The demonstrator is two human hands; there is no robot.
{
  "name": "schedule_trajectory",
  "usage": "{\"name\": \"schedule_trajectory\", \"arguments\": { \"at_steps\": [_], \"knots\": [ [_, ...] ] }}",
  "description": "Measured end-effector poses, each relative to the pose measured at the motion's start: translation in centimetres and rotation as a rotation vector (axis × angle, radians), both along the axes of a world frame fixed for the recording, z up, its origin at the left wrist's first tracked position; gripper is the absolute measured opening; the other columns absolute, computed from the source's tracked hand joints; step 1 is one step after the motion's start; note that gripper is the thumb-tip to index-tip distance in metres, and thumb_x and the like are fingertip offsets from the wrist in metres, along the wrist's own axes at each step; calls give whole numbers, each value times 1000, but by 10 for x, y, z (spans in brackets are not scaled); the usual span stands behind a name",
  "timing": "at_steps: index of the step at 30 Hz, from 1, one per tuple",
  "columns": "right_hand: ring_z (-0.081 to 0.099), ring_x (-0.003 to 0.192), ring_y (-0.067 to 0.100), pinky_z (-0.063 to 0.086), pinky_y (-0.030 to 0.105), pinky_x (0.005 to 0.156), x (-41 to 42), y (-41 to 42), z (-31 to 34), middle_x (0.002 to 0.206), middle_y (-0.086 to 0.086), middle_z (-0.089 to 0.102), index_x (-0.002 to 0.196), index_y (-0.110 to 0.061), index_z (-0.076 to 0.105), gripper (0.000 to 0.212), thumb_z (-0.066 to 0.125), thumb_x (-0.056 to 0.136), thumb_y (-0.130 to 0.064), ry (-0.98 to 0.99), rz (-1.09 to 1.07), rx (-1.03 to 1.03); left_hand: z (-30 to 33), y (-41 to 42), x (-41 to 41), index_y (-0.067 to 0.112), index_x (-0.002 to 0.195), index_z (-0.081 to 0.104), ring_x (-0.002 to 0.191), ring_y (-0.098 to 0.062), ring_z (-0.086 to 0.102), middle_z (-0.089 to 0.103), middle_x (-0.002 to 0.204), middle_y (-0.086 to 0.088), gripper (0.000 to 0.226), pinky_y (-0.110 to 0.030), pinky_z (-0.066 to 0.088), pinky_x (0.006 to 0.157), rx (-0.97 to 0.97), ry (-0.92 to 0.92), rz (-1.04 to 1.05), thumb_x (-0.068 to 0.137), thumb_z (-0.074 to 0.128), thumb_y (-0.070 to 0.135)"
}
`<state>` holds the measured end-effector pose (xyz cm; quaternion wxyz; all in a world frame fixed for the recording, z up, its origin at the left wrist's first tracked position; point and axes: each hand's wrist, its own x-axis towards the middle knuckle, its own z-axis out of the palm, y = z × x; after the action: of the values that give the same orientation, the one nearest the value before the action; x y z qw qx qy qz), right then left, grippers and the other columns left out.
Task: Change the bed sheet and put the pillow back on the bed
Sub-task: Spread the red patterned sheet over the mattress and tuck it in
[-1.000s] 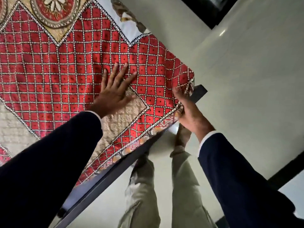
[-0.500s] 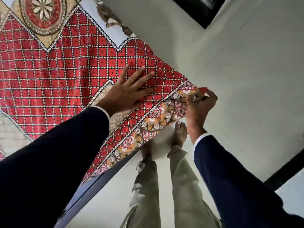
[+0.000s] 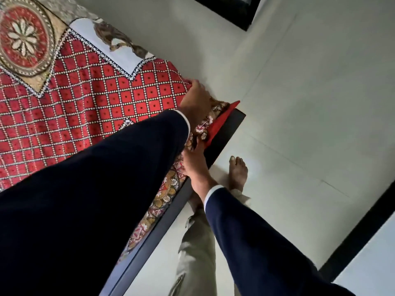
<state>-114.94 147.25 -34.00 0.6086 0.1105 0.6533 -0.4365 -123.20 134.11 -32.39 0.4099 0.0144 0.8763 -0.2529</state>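
A red checked bed sheet (image 3: 96, 107) with a round flower medallion and a floral border covers the bed. My left hand (image 3: 195, 99) is at the bed's corner, its fingers curled over the sheet's far edge. My right hand (image 3: 194, 165) reaches to the floral border along the near side, beside the dark bed frame (image 3: 226, 129). Its fingertips are hidden under the fabric and my left sleeve. A plain red flap of the sheet (image 3: 222, 120) lies on the frame's corner. No pillow is in view.
A white patch with a brown print (image 3: 102, 37) shows beyond the sheet's far edge. My bare foot (image 3: 238, 171) stands on the pale tiled floor (image 3: 299, 124) next to the frame. A dark strip (image 3: 363, 231) crosses the floor at the right; a dark object (image 3: 230, 9) sits at the top.
My left hand has left the flat of the sheet and gone to the corner's far edge. My right hand has dropped from the corner to the near border. The view swung right.
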Motion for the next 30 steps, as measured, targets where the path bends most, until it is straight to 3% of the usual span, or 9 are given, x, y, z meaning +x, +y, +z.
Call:
{"name": "schedule_trajectory", "arguments": {
  "at_steps": [5, 10, 13, 16, 20, 22, 24, 27, 30],
  "knots": [
    [46, 123, 26, 45, 53, 88, -28, -13, -10, 146, -2, 42, 153, -38, 29, 52, 44, 103, -43, -227, -240, 64, 28, -9, -30, 9, 108, 66, 99, -31, 63, 64, 100, -6, 31, -45, 55, 89, 200, -118, 266, 99, 55, 36],
    [56, 119, 26, 39, 55, 108, -41, -29, -9, 142, 6, 57, 136, -22, 55, 68, 35, 95, -72, -350, -376, -23, 65, -25, -39, 13, 73, 52, 67, -22, 55, 52, 69, 0, 28, -26, 38, 55, 273, -97, 290, 95, 52, 30],
    [63, 114, 26, 51, 42, 96, -63, -60, 5, 128, 10, 66, 128, -18, 62, 60, 33, 101, -61, -317, -390, -168, 76, -34, -39, 13, 84, 53, 76, -28, 56, 51, 71, -3, 23, -31, 42, 65, 273, -94, 241, 96, 47, 31],
    [72, 82, 26, 58, 31, 70, -90, -88, 7, 86, 11, 75, 87, -11, 71, 44, 41, 103, -39, -327, -285, -239, 77, -43, -36, 12, 91, 57, 77, -29, 55, 57, 79, -5, 24, -34, 41, 67, 286, -33, 233, 98, 45, 32],
    [69, 97, 30, 53, 40, 92, -132, -96, -11, 99, 15, 74, 95, -9, 74, 46, 44, 100, -42, -282, -155, -248, 63, -54, -26, 9, 122, 62, 107, -35, 63, 67, 119, -14, 45, -43, 45, 81, 433, 51, 393, 103, 37, 41],
    [72, 93, 26, 56, 34, 86, -146, -101, -16, 98, 13, 75, 93, -11, 79, 57, 39, 100, -52, -278, -13, -265, 55, -56, -5, 10, 132, 58, 121, -34, 58, 62, 131, -15, 48, -50, 38, 104, 572, 117, 452, 106, 34, 42],
    [74, 87, 19, 58, 28, 73, -154, -110, -18, 94, 8, 76, 97, -12, 75, 49, 42, 101, -48, -103, 164, -253, 47, -56, 31, 15, 137, 54, 133, -30, 51, 56, 141, -11, 47, -59, 21, 118, 658, 331, 413, 104, 32, 42],
    [68, 95, 22, 56, 43, 89, -143, -117, -23, 100, 6, 71, 90, -16, 70, 33, 53, 85, -44, 392, 371, -170, 38, -44, 112, 26, 145, 43, 148, -27, 31, 37, 158, -5, 48, -59, 8, 122, 594, 674, 402, 100, 34, 39],
    [59, 84, 16, 52, 37, 80, -110, -91, -7, 88, -4, 65, 87, -20, 63, 14, 51, 88, -28, 545, 98, -48, 39, 4, 199, 24, 137, 53, 141, -25, 34, 39, 155, -3, 40, -56, 29, 112, 488, 933, 755, 98, 45, 28]
  ]
}}
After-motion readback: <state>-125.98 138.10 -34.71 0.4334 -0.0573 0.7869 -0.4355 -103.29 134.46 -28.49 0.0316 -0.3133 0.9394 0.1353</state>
